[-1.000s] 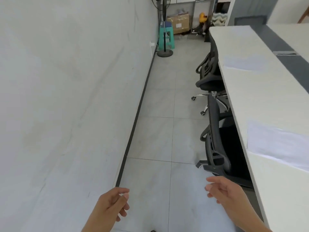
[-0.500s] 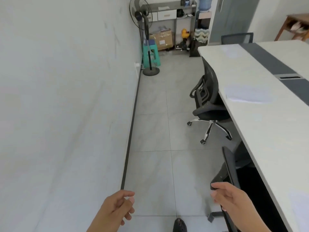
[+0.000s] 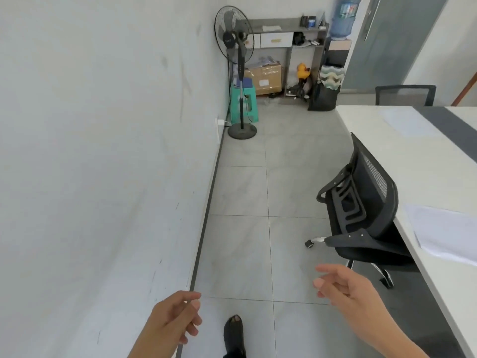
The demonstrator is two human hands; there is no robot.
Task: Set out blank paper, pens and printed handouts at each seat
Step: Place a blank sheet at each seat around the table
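Both hands are empty. The left hand (image 3: 173,321) is out in the aisle, well left of the desk (image 3: 413,171), fingers loosely curled around nothing. The right hand (image 3: 346,288) is nearer the desk's long edge, fingers relaxed and slightly spread, touching nothing. A dark shoe (image 3: 234,334) sits on the floor tiles between the hands, also left of the desk.

Next out, a black mesh chair (image 3: 361,210) is tucked against the desk's long edge. On the desk just past that chair lies a white sheet (image 3: 444,233), flat and close to the edge; too washed out to tell blank from printed. Farther along the desk, toward its far end, a second pale sheet (image 3: 405,122). No pens visible anywhere on the desk. Behind the desk's far end is another chair back (image 3: 405,95).

Beyond the desk, against the back wall: a standing fan (image 3: 233,42) and a grey shelf unit (image 3: 284,24) with some papers on top.

Step, as a judgement — transit between seats with nothing carried; paper looks placed at two seats, pens not yet. Next move calls for picking up fresh supplies, likely from the shelf unit, then carrying them to the desk.
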